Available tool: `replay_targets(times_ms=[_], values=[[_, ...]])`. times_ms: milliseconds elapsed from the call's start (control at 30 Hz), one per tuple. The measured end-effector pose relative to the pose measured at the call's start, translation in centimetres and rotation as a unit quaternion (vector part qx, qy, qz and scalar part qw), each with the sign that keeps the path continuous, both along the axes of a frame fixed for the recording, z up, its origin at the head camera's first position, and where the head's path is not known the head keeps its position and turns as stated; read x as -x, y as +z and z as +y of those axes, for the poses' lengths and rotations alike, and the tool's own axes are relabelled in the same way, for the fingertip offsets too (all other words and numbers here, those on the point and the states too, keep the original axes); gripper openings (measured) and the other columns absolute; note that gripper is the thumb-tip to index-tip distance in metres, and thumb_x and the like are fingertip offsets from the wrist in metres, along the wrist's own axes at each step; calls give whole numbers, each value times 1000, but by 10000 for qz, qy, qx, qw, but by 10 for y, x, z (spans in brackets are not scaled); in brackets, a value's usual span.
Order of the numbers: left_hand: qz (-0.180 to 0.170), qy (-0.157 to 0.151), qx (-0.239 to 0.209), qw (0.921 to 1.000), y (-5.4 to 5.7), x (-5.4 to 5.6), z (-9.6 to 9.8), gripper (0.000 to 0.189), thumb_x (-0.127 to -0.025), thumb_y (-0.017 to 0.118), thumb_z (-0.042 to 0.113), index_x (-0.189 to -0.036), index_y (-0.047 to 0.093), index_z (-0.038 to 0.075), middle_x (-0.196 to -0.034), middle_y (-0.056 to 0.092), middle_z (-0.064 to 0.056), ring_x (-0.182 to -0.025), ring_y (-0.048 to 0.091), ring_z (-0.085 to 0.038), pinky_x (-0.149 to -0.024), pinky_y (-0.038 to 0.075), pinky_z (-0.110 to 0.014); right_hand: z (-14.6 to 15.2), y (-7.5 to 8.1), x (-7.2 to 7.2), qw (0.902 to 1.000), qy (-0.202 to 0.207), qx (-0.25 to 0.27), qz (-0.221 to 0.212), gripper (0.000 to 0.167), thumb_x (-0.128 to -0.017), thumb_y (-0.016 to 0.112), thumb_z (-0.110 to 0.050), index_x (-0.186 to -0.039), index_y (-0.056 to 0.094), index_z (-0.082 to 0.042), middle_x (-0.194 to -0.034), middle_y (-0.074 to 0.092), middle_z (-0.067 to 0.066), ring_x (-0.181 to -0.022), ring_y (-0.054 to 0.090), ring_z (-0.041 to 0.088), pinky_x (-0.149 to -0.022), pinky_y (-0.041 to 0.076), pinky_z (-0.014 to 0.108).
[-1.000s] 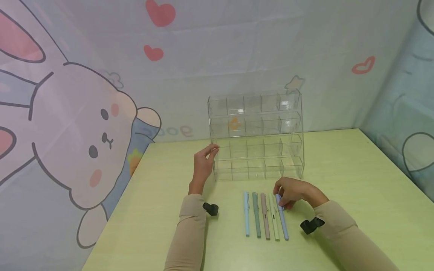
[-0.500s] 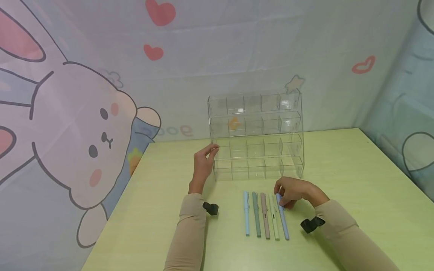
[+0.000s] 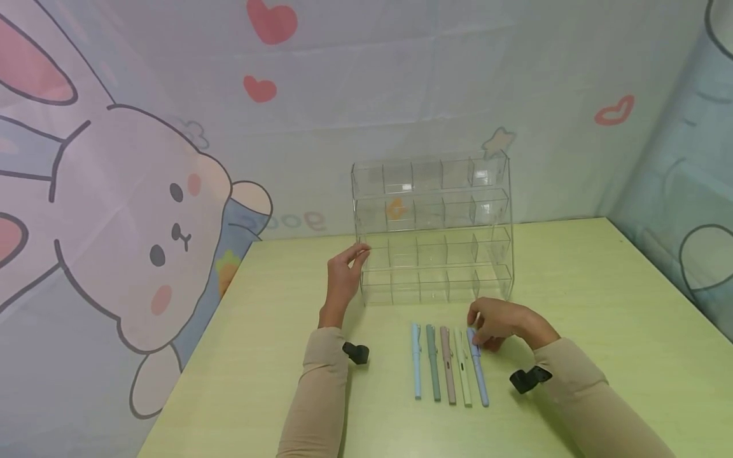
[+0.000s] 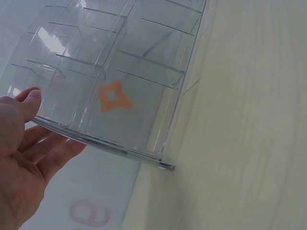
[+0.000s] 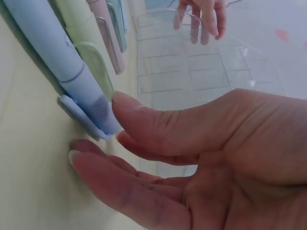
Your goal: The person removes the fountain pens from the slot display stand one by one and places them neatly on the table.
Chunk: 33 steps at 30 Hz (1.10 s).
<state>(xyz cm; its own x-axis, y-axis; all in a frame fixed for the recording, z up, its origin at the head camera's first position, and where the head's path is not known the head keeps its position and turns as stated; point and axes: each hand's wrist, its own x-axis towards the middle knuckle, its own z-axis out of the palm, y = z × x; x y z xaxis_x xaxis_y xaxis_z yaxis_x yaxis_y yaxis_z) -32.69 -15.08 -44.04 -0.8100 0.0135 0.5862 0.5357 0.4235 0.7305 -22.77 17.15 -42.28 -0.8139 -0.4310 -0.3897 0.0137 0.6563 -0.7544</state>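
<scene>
A clear acrylic display rack (image 3: 432, 254) with tiered compartments stands at the back of the table. My left hand (image 3: 342, 278) grips its left side panel; in the left wrist view the thumb (image 4: 31, 103) lies on one side and the fingers (image 4: 60, 155) on the other. Several capped pens lie in a row before the rack: light blue (image 3: 417, 369), dark green (image 3: 433, 366), mauve (image 3: 448, 369), pale green (image 3: 464, 375) and periwinkle blue (image 3: 480, 375). My right hand (image 3: 498, 321) is at the periwinkle pen's cap, thumb tip right at its end and fingers loosely spread apart below.
The pale yellow-green table (image 3: 601, 305) extends to both sides of the rack and pens. A printed cloth backdrop (image 3: 321, 114) with a cartoon rabbit rises behind it, close to the rack's back. Black wrist cameras (image 3: 529, 380) sit on both sleeves.
My right hand has shifted slightly to the right, and the periwinkle pen's cap end has moved a little right with it. The left hand and rack have stayed still.
</scene>
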Motion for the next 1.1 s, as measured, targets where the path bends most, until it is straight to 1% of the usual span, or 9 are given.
replay_targets(times_ms=[167, 333, 433, 600, 700, 800, 900, 1000, 1100], values=[[-3, 17, -24, 10000, -1, 0, 1, 19, -99, 67, 20, -108, 76, 6, -117, 72, -12, -112, 67, -30, -100, 50, -49, 6, 9, -3, 9997, -12, 8, 251, 24, -94, 66, 1, -113, 54, 9, -103, 60, 20, -75, 67, 29, -64, 60, 40], [3, -55, -40, 10000, -2, 1, 0, 20, -99, 66, 21, -109, 76, 6, -118, 71, -12, -113, 67, -30, -100, 51, -48, 6, 16, -6, 9980, 114, -20, 629, 16, -104, 51, -5, -110, 57, 8, -101, 60, 20, -74, 66, 28, -64, 60, 39], [-25, -41, -63, 10000, -4, -1, -1, 19, -99, 67, 19, -108, 76, 5, -118, 71, -12, -112, 67, -30, -100, 51, -47, 4, 18, -7, 9967, 140, 46, 802, 18, -105, 46, -4, -106, 58, 9, -98, 58, 20, -75, 65, 26, -66, 59, 39], [-7, 11, -28, 10000, -5, -2, -3, 19, -99, 66, 17, -108, 76, 3, -117, 71, -12, -116, 65, -30, -102, 49, -46, 1, 18, -4, 9942, 72, 169, 1064, 19, -105, 43, -4, -99, 58, 6, -92, 58, 18, -76, 62, 24, -67, 56, 38], [127, 59, 39, 9999, -3, -2, -3, 19, -98, 67, 14, -110, 75, 2, -117, 71, -14, -122, 61, -30, -104, 48, -46, 0, 17, -1, 9909, -31, 218, 1328, 22, -106, 41, -5, -98, 59, 5, -91, 59, 16, -78, 62, 24, -67, 53, 38], [243, 115, -73, 9996, -2, -5, -2, 20, -98, 66, 10, -114, 74, 1, -121, 69, -17, -126, 58, -31, -98, 53, -44, 0, 16, 2, 9868, -213, 220, 1590, 25, -107, 39, -9, -98, 60, 3, -92, 61, 16, -81, 64, 24, -68, 49, 37], [452, 210, -262, 9984, 0, -10, -1, 21, -98, 65, 6, -115, 73, -2, -127, 64, -22, -125, 58, -33, -92, 56, -40, 0, 15, 3, 9824, -431, 229, 1800, 27, -107, 38, -12, -97, 60, 0, -94, 62, 14, -84, 65, 22, -72, 49, 37], [834, 376, -238, 9955, 2, -14, 1, 19, -97, 66, 5, -112, 74, -3, -128, 63, -24, -121, 60, -36, -92, 55, -39, 2, 17, 5, 9760, -675, 343, 2041, 30, -106, 36, -13, -94, 61, -1, -92, 62, 12, -84, 63, 23, -73, 47, 39], [1287, 574, -8, 9900, 8, -16, 3, 18, -99, 64, 6, -110, 74, -4, -124, 65, -24, -117, 63, -36, -95, 54, -41, 3, 21, 8, 9634, -897, 385, 2495, 35, -107, 34, -15, -93, 63, 0, -92, 64, 12, -85, 61, 28, -72, 47, 40]])
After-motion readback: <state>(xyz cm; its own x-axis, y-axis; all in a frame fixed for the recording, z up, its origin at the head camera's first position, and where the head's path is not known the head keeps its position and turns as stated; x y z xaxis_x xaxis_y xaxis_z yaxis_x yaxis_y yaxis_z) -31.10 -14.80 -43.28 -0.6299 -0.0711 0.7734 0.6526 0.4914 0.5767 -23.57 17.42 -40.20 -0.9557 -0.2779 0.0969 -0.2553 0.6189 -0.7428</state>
